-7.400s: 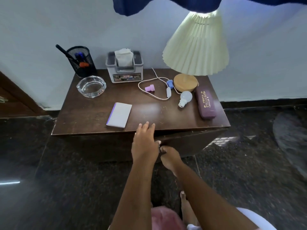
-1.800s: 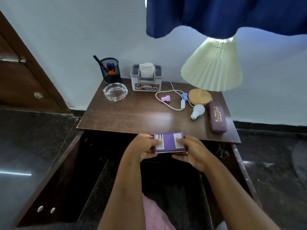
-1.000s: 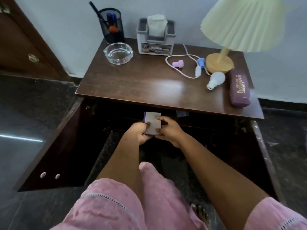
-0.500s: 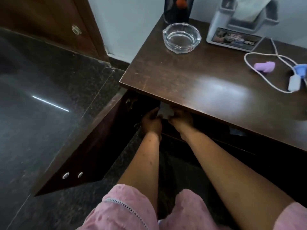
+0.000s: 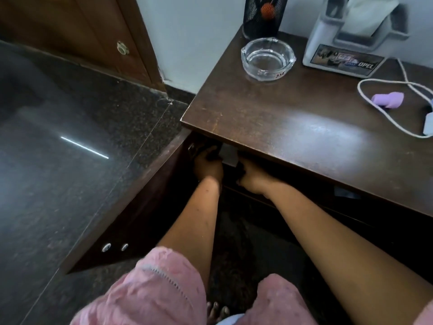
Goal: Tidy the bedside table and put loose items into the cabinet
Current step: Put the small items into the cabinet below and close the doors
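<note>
Moved under the glossy wooden tabletop (image 5: 304,127), flat rectangular notepad (image 5: 228,154) sits gripped by left hand (image 5: 208,166) and right hand (image 5: 251,178).

Pale wall (image 5: 196,38), dark speckled floor (image 5: 70,184), wooden door (image 5: 82,29)

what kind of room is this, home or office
Most likely a home bedroom, though no bed is in view. A dark wooden bedside table stands against the wall with its cabinet door open, bearing a clear glass ashtray and a grey tissue box. The floor is dark polished stone.
</note>
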`<state>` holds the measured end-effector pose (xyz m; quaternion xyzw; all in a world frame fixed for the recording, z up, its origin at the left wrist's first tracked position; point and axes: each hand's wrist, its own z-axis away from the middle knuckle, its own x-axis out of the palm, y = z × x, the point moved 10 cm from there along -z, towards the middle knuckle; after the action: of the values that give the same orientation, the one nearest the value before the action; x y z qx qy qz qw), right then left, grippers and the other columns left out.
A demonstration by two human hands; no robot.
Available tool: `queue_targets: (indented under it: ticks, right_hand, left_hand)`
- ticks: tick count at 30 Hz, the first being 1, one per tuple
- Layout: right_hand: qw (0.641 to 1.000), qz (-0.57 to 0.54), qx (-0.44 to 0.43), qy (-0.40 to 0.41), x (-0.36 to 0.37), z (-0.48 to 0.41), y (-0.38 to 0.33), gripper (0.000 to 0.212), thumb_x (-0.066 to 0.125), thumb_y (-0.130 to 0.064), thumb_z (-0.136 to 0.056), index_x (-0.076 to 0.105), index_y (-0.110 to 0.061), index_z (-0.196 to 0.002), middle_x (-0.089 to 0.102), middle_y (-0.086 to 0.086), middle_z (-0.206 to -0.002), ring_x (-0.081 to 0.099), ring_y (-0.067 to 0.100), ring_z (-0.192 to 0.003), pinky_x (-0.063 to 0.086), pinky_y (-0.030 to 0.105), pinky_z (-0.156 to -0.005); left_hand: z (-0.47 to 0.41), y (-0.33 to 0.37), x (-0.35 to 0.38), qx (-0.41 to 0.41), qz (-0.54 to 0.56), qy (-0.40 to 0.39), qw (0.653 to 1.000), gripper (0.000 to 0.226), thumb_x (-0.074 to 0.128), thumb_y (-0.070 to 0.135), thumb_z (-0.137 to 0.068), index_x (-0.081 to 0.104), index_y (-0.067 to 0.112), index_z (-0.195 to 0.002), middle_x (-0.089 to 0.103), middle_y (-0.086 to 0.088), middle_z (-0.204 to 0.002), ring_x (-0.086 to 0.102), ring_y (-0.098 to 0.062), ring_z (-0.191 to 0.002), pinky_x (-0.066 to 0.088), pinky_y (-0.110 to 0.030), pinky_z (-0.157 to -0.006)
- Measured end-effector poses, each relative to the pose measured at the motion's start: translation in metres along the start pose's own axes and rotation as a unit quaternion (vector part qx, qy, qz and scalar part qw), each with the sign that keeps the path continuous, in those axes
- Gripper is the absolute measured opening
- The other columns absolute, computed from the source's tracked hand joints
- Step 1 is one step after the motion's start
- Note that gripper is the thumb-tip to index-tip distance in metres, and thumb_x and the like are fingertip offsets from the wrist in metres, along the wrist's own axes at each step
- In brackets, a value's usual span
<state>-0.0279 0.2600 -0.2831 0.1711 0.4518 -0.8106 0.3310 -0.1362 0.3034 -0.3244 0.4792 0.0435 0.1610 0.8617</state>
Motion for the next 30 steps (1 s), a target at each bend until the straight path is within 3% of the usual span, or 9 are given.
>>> queue_targets:
  ticks: [2,3,6,8,11,13,18,23,30]
  right_hand:
    - [0.975,0.213,0.004,-0.057,0.005,0.022,-0.007,0.064,0.047,-0.002,-0.093,0.018,-0.004,-0.150,0.023,0.016,-0.156,0.030,0.029,-0.140,0.030,0.026,-0.107]
    - [0.958,0.274,-0.010,-0.089,0.008,0.036,-0.017,0.053,0.048,-0.003,-0.093,0.031,0.001,-0.143,0.034,0.020,-0.149,0.040,0.031,-0.134,0.036,0.028,-0.102]
    - [0.961,0.252,-0.072,-0.084,-0.009,0.071,-0.064,0.009,0.050,-0.005,-0.089,0.058,-0.006,-0.087,0.063,0.015,-0.112,0.060,0.028,-0.097,0.044,0.030,-0.075]
    - [0.979,0.166,-0.115,0.006,-0.047,0.082,-0.095,0.017,0.050,-0.003,-0.085,0.065,-0.011,-0.088,0.067,0.002,-0.098,0.061,0.019,-0.091,0.045,0.026,-0.075]
    - [0.963,0.025,-0.133,0.234,-0.125,0.087,-0.104,0.034,0.050,-0.004,-0.087,0.070,-0.020,-0.109,0.063,-0.011,-0.096,0.057,0.004,-0.091,0.039,0.014,-0.083]
    - [0.938,0.010,-0.106,0.328,-0.157,0.080,-0.090,0.039,0.050,-0.011,-0.090,0.057,-0.020,-0.127,0.063,0.001,-0.115,0.056,0.017,-0.110,0.039,0.024,-0.099]
    - [0.947,0.083,-0.017,0.310,-0.158,0.039,-0.063,0.064,0.045,-0.030,-0.097,0.012,-0.031,-0.151,0.034,0.010,-0.147,0.029,0.036,-0.133,0.032,0.045,-0.106]
    - [0.908,0.013,0.005,0.419,-0.185,0.028,-0.053,0.061,0.033,-0.036,-0.100,0.009,-0.016,-0.153,0.026,0.008,-0.155,0.028,0.035,-0.136,0.027,0.044,-0.110]
    - [0.899,-0.008,0.061,0.433,-0.204,0.012,-0.038,0.060,0.028,-0.041,-0.100,0.015,-0.015,-0.152,0.044,0.008,-0.147,0.030,0.031,-0.135,0.026,0.042,-0.107]
  left_hand:
    - [0.020,0.018,-0.005,0.022,0.021,0.035,0.999,0.027,0.049,-0.018,-0.082,0.066,-0.007,-0.100,0.061,-0.026,-0.122,0.059,-0.033,-0.109,0.043,-0.027,-0.088]
    - [0.032,0.028,-0.012,0.041,0.029,0.074,0.996,0.023,0.051,-0.016,-0.081,0.067,-0.004,-0.092,0.064,-0.022,-0.116,0.060,-0.026,-0.100,0.042,-0.023,-0.085]
    - [0.083,0.079,-0.045,0.187,0.024,0.215,0.958,0.014,0.060,-0.004,-0.081,0.069,0.001,-0.090,0.065,-0.003,-0.085,0.057,-0.010,-0.076,0.041,-0.008,-0.069]
    - [0.104,0.115,-0.053,0.256,0.047,0.231,0.937,0.011,0.061,0.001,-0.082,0.070,0.002,-0.089,0.061,0.007,-0.077,0.055,-0.001,-0.068,0.040,-0.005,-0.064]
    - [0.101,0.160,-0.022,0.285,0.002,0.130,0.950,0.015,0.060,0.006,-0.085,0.071,0.008,-0.094,0.065,0.006,-0.087,0.060,0.002,-0.076,0.047,-0.009,-0.072]
    - [0.096,0.181,0.012,0.268,-0.060,0.053,0.960,0.022,0.056,0.009,-0.087,0.070,0.014,-0.103,0.069,0.000,-0.101,0.063,-0.008,-0.091,0.050,-0.019,-0.082]
    - [0.057,0.177,0.088,0.164,-0.095,-0.139,0.972,0.041,0.056,0.013,-0.093,0.051,0.011,-0.134,0.056,-0.004,-0.134,0.053,-0.012,-0.117,0.037,-0.018,-0.091]
    - [0.029,0.180,0.097,0.180,-0.037,-0.130,0.974,0.044,0.053,0.012,-0.095,0.046,0.011,-0.138,0.052,-0.004,-0.138,0.049,-0.013,-0.125,0.036,-0.019,-0.098]
    - [0.017,0.181,0.139,0.175,-0.212,-0.209,0.938,0.053,0.045,0.022,-0.099,0.027,0.024,-0.148,0.040,-0.001,-0.149,0.038,-0.020,-0.137,0.031,-0.032,-0.109]
